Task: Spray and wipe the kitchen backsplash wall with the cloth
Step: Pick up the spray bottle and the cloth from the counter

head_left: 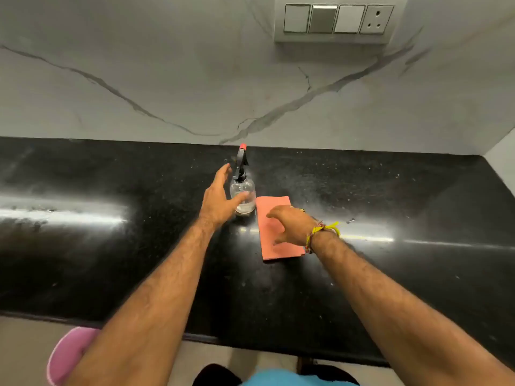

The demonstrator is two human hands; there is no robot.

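Marble-look backsplash wall (pixel 172 79), pale grey with dark veins running across it, rises from the back edge of the polished black speckled stone desk (pixel 390 190). The desk surface is glossy and throws back long white streaks of light on both sides of my arms.

Near the middle of the desk, a little in from the back edge, I see the clear plastic spray bottle with a black trigger head and a red nozzle tip (pixel 242 188) standing upright. It has a round, bulbous body; I can make out a pale layer low inside it, though I cannot tell how much liquid that is. My left hand (pixel 218 195) is spread open beside the bottle, fingers straight, thumb reaching across the front of the clear body; whether the thumb touches it I cannot tell.

Just beside the bottle, toward the right, lies the flat rectangular salmon-pink cloth (pixel 274 238), folded, soft and matte against the shiny stone. My right hand (pixel 289 224) is over it, palm down, fingers loosely bent; the grip holds nothing that I can see. A yellow and multicoloured thread band (pixel 324 231) is tied at that wrist.

High on the wall toward the right corner sits a grey switch plate with three rocker switches and a socket (pixel 335 19).
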